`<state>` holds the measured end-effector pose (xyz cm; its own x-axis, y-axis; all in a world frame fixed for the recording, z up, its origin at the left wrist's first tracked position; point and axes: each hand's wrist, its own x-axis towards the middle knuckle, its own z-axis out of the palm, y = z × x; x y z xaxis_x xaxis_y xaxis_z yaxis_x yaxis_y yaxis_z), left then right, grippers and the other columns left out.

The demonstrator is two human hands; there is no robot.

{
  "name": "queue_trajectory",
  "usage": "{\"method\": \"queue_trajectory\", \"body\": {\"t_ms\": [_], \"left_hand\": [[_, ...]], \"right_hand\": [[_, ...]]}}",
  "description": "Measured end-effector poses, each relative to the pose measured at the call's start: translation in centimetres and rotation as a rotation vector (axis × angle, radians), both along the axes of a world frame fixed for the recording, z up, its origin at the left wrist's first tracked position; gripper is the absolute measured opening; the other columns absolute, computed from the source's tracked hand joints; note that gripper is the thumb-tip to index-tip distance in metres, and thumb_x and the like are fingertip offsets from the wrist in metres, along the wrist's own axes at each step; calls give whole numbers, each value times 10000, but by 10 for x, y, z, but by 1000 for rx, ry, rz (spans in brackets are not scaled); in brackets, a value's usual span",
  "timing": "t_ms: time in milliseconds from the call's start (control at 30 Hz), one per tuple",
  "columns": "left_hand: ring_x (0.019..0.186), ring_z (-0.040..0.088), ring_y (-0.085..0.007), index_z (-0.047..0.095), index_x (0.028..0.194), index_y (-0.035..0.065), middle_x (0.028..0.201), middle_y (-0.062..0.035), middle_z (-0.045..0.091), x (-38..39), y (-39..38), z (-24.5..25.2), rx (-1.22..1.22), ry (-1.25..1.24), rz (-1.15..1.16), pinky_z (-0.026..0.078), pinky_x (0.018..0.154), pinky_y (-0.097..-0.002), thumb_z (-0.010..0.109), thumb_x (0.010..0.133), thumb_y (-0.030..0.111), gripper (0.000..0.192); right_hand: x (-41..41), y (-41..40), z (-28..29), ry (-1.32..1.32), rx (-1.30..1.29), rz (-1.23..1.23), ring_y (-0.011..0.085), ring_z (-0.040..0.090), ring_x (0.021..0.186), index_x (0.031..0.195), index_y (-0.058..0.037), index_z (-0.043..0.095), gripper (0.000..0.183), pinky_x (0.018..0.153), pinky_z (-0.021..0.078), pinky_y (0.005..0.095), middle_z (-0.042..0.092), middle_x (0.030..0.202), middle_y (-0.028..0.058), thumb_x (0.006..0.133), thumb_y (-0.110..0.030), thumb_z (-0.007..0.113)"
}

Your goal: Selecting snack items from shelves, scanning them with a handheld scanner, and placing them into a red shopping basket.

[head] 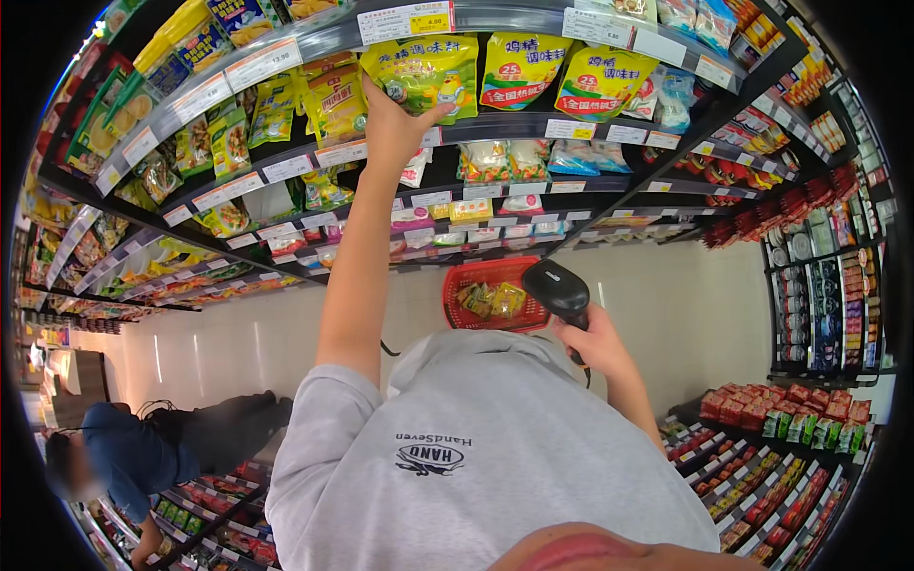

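My left hand [400, 114] reaches up to the shelf and grips a yellow-green seasoning pouch [428, 75] by its lower left part, thumb across the front. The hand hides some of that pouch. Two yellow seasoning pouches with red bands, one [525, 71] nearer and another [605, 82] beyond it, stand to the right. In my right hand [596, 342], held low in front of my body, is a black handheld barcode scanner [557, 285] with a cable below its grip. Under the scanner, a red plastic basket [451, 296] on the floor contains several small yellow packets [493, 300].
Curved-looking shelf edges with price tags [407, 21] run across the front. A person in dark blue [143, 442] leans toward shelves at the lower left. Red packages [764, 407] are stacked at the lower right. Pale tiled floor [671, 307] stretches between the shelves.
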<state>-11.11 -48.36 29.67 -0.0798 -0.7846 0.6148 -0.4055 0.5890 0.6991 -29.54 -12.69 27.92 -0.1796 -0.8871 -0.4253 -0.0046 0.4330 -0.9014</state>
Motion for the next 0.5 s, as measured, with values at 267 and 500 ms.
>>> {"method": "queue_trajectory", "body": {"t_ms": [267,500], "left_hand": [[1165,546,-383,179,1409,-97,1309,-311,480,-8,-8,4,61,19,19,467,968,-416,915,657,293,1122],[1166,536,-369,187,1380,-110,1296,-312,469,-13,-9,-9,38,44,40,453,977,-417,899,684,281,1070]], "right_hand": [[12,-6,1,24,27,7,57,506,563,1041,-19,604,255,490,397,249,582,761,-8,855,-165,697],[21,-3,-3,4,23,-6,52,508,586,1044,-23,602,237,514,403,247,583,768,-8,866,-150,694]]}}
